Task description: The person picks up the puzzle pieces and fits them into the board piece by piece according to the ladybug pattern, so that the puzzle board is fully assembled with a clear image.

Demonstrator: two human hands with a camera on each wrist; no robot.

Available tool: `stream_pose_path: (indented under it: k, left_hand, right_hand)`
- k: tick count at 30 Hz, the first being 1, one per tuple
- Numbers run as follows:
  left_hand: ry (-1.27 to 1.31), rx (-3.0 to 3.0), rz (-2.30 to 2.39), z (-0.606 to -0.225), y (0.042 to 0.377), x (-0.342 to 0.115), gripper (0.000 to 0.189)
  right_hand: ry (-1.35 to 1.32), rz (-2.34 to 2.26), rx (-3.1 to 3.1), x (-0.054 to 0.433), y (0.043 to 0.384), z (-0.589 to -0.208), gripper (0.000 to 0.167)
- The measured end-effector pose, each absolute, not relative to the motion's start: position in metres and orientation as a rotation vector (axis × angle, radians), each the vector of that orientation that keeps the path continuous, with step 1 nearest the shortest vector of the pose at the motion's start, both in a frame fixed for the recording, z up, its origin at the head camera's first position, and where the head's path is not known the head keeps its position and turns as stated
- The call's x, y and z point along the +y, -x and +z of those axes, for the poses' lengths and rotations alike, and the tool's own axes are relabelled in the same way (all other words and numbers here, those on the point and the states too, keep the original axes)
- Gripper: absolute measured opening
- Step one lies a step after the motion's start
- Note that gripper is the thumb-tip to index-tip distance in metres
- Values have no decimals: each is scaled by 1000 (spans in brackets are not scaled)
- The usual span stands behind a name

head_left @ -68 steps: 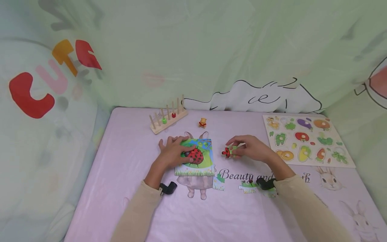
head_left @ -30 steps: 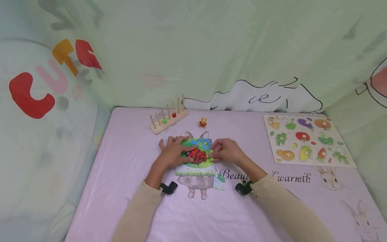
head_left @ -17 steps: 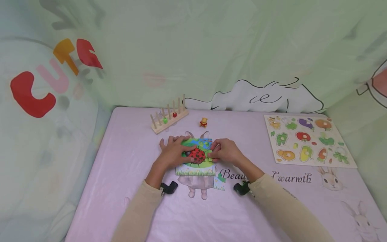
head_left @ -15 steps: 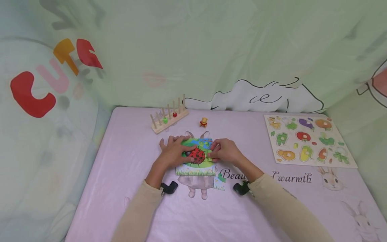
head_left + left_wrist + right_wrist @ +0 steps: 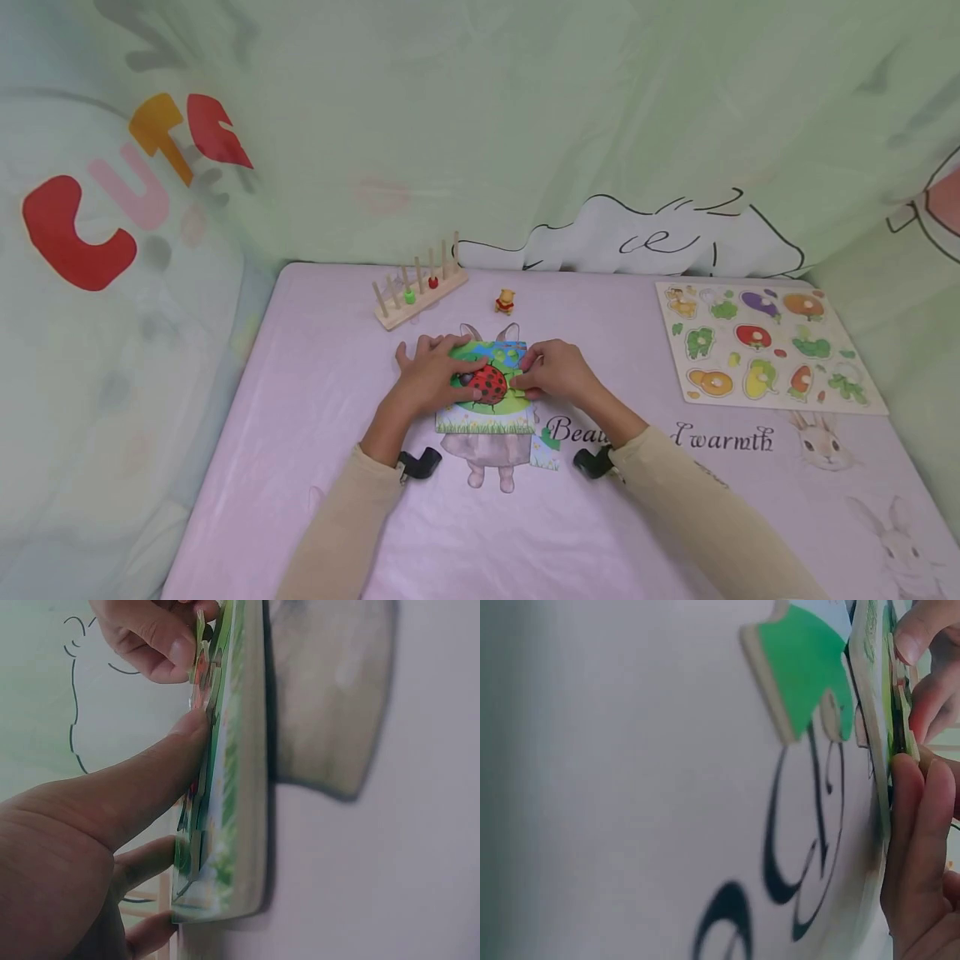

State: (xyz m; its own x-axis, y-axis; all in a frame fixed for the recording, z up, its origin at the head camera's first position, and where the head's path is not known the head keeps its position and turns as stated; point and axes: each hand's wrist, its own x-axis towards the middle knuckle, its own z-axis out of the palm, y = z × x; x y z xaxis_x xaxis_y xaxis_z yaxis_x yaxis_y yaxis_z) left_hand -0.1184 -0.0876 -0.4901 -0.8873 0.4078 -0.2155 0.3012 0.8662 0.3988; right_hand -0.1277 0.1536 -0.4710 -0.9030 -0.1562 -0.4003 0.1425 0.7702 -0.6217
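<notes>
Left hand (image 5: 429,379), fingers spread, presses a ladybug puzzle (image 5: 491,388), apparently to steady it, as the right hand (image 5: 558,370) pinches a green piece (image 5: 517,387) at its edge

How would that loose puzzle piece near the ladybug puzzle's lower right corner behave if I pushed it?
The loose puzzle piece should stay stiff rather than flop, since its pale edge looks thick and solid. It's probably light, being small and slab-like. It would likely slide rather than roll, as it lies flat on the table.

Pink table (image 5: 450,542), puzzle (image 5: 491,400), peg rack (image 5: 422,303), vegetable board (image 5: 725,343)
</notes>
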Motion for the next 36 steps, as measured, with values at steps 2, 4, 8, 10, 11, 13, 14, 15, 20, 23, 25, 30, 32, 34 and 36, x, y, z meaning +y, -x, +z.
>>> stream_pose_path:
  k: [2,4,8,10,11,13,14,15,20,23,25,30,32,34,36]
  left_hand:
    - [-533,2745,517,-490,119,-88,55]
    - [-533,2749,515,-491,119,-88,55]
    - [-534,2754,513,-492,118,-87,55]
    - [-534,2756,512,-492,118,-88,55]
    - [-534,2756,511,-492,118,-88,55]
    - [-535,2756,512,-492,118,-88,55]
    - [-536,2756,513,-492,118,-88,55]
    - [-537,2755,515,-491,118,-88,56]
    - [-539,2749,522,-491,118,-88,56]
    - [-538,2750,520,-490,118,-88,56]
    - [-536,2751,524,-490,118,-88,56]
    - [-534,2745,528,-491,118,-87,56]
    - [-535,2743,522,-491,118,-88,56]
    - [-535,2741,517,-491,118,-88,56]
    - [-531,2743,515,-490,118,-88,56]
  right_hand:
    - [10,-898,2550,152,128,-470,28]
    - [13,-858,2569,151,129,-468,29]
    - [4,-830,2561,148,129,-464,29]
    - [-7,-823,2551,147,130,-463,30]
    - [-10,-819,2546,147,130,-463,30]
    - [-10,-804,2546,147,131,-462,31]
    - [-4,-797,2548,147,132,-462,31]
    - [0,-789,2550,147,133,-462,31]
    - [17,-765,2553,148,134,-463,31]
    - [17,-769,2546,149,134,-462,31]
    - [25,-768,2539,149,135,-463,32]
    - [42,-771,2518,155,138,-462,33]
    - [67,-778,2533,159,140,-462,33]
    - [110,-774,2556,163,142,-463,39]
    - [200,-761,2570,167,143,-465,55]
